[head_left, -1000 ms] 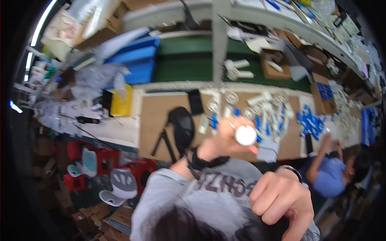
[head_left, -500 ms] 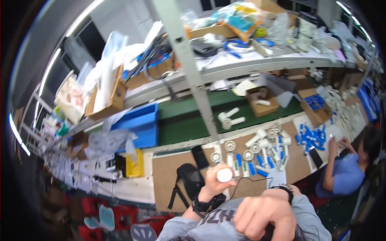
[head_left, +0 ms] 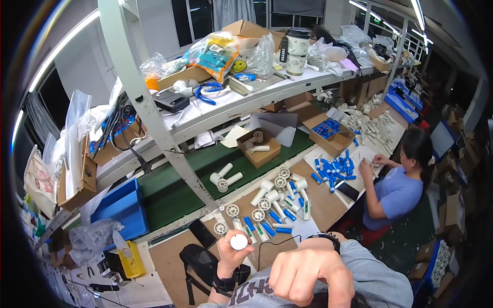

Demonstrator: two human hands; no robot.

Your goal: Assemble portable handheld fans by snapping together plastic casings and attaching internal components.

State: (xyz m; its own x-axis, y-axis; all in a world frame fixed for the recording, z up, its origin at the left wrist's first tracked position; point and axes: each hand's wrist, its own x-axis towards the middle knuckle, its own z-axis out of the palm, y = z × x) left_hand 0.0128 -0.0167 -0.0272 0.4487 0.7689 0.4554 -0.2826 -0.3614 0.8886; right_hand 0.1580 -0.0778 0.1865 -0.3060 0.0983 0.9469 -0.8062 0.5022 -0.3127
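Observation:
My left hand (head_left: pixel 231 255) is closed around a white piece whose flat round end (head_left: pixel 239 242) faces up; the rest of it is hidden by the fingers. My right hand (head_left: pixel 308 273) looms large at the bottom, fingers curled in; anything within them is out of sight. On the bench beyond the left hand lie white handheld fan parts with round spoked heads (head_left: pixel 264 204), and blue cylinders (head_left: pixel 283 230) are mixed among them. A black bag (head_left: pixel 198 260) rests beside my left wrist, near a dark phone (head_left: pixel 202 233).
A green belt (head_left: pixel 169 197) runs behind the brown worktop (head_left: pixel 167 272). Across it slants a metal post (head_left: pixel 154 97) joined to a loaded shelf. Blue (head_left: pixel 120 208) and yellow (head_left: pixel 134 262) bins stand left. To the right a co-worker (head_left: pixel 393 190) handles small parts beside a blue-cylinder pile (head_left: pixel 336 167).
The view has swung to the right, so bench and shelf sit further left and more of the co-worker shows. Both hands keep much the same pose.

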